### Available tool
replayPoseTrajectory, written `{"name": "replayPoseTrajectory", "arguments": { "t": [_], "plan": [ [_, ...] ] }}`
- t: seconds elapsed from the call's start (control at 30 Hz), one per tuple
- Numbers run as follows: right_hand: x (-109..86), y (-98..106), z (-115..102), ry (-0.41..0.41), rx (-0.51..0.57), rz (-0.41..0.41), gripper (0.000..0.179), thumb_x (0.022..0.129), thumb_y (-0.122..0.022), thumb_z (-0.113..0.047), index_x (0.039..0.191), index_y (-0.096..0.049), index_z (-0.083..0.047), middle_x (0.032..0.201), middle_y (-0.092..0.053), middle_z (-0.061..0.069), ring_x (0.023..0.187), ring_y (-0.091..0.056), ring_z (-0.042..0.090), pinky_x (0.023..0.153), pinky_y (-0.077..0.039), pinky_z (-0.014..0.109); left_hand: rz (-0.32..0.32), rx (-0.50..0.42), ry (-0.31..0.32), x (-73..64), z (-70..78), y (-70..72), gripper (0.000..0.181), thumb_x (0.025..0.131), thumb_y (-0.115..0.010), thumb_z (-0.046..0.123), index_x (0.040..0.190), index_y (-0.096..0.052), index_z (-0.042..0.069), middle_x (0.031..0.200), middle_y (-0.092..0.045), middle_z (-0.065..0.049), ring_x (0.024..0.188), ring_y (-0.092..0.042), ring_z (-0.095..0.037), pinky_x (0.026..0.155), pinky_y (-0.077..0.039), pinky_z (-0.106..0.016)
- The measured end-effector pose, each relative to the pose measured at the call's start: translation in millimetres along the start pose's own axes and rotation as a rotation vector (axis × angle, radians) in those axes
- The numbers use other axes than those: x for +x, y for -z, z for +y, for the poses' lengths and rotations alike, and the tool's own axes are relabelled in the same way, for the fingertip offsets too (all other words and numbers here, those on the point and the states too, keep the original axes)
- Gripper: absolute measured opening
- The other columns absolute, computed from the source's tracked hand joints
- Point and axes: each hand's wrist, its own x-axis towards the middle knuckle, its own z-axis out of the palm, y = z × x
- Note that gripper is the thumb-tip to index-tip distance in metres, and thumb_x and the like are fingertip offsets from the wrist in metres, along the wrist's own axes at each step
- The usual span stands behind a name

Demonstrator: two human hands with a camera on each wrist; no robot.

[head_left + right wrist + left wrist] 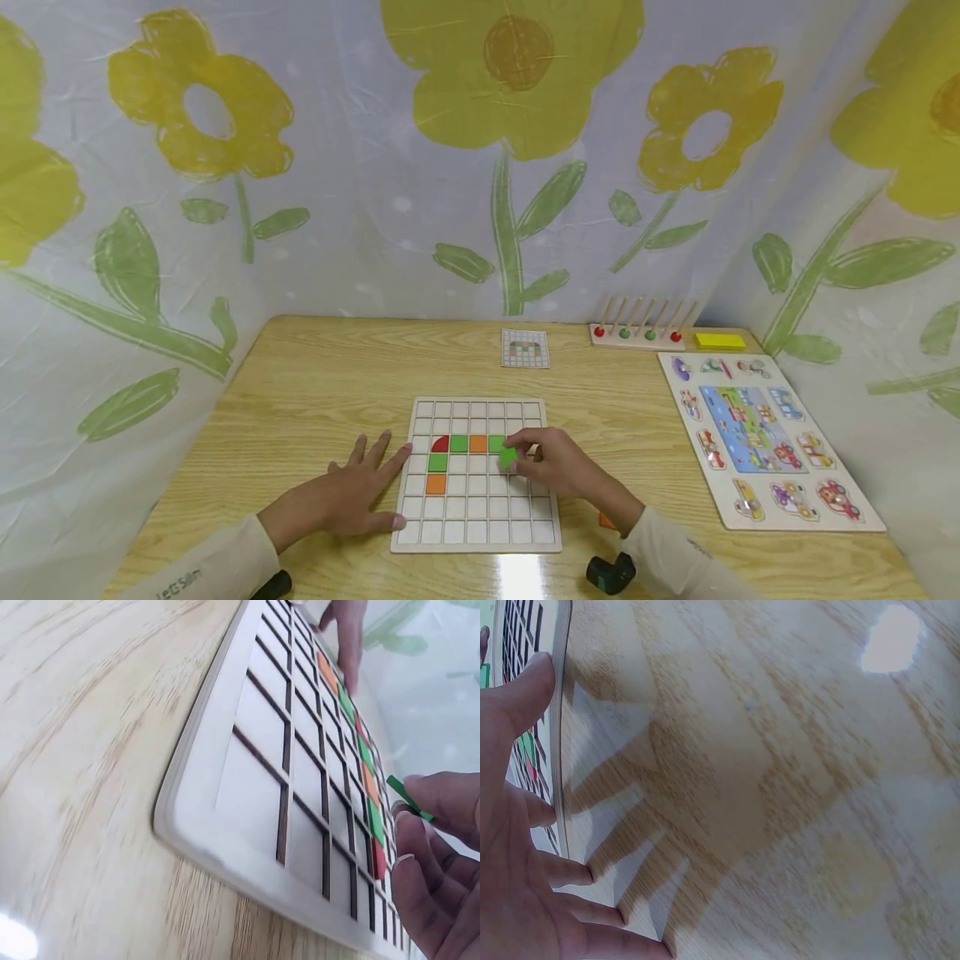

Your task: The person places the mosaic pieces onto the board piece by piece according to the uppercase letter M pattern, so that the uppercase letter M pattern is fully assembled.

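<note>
My right hand (558, 462) pinches a green square tile (508, 457) between thumb and fingers, over the right part of a wooden grid board (476, 547). In the right wrist view the held tile (409, 796) is tilted, seen nearly edge-on. On the board a row runs from a rounded red tile (440, 444) through green, orange and green to another red tile (379, 860), which my right hand hides in the head view. Below the first red tile lie a green tile (437, 462) and an orange tile (436, 484). My left hand (352, 496) is spread at the board's left edge.
Behind the board lies a pattern card (525, 348). A peg stand (637, 337), a yellow block (720, 341) and a picture puzzle board (765, 492) are at the right. An orange piece (606, 522) and a black object (611, 573) sit near my right wrist.
</note>
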Motion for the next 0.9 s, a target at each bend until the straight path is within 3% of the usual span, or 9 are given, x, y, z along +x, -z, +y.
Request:
{"name": "replayPoseTrajectory", "arguments": {
  "t": [0.33,0.67,0.9],
  "plan": [
    [9.7,-10,-8,-0.012,-0.01,-0.002,0.026,0.093,-0.071,-0.009,0.118,-0.07,-0.004,0.088,-0.061,-0.001,0.064,-0.048,0.004,0.056,-0.042,0.019,0.018,0.018,-0.014,-0.4,0.2,-0.6,0.102,0.088,-0.059,0.071,0.162,-0.019,0.013,0.164,-0.012,-0.031,0.143,-0.012,-0.066,0.089,-0.029,-0.087],
    [18.9,-18,-9,-0.016,-0.043,-0.009,0.026,0.091,-0.073,-0.009,0.117,-0.072,-0.006,0.087,-0.064,-0.004,0.077,-0.054,0.009,0.066,-0.046,0.022,-0.009,-0.003,-0.003,-0.6,-0.6,1.8,0.101,0.089,-0.059,0.069,0.162,-0.018,0.013,0.164,-0.01,-0.03,0.144,-0.01,-0.065,0.092,-0.029,-0.086],
    [24.8,-24,-13,-0.033,-0.047,-0.021,0.027,0.09,-0.075,-0.011,0.117,-0.072,-0.006,0.084,-0.063,-0.006,0.074,-0.052,0.009,0.064,-0.043,0.022,0.006,-0.002,-0.01,-2.2,-0.2,0.3,0.101,0.089,-0.058,0.07,0.162,-0.018,0.013,0.164,-0.01,-0.031,0.144,-0.01,-0.065,0.091,-0.028,-0.087]
  ]
}}
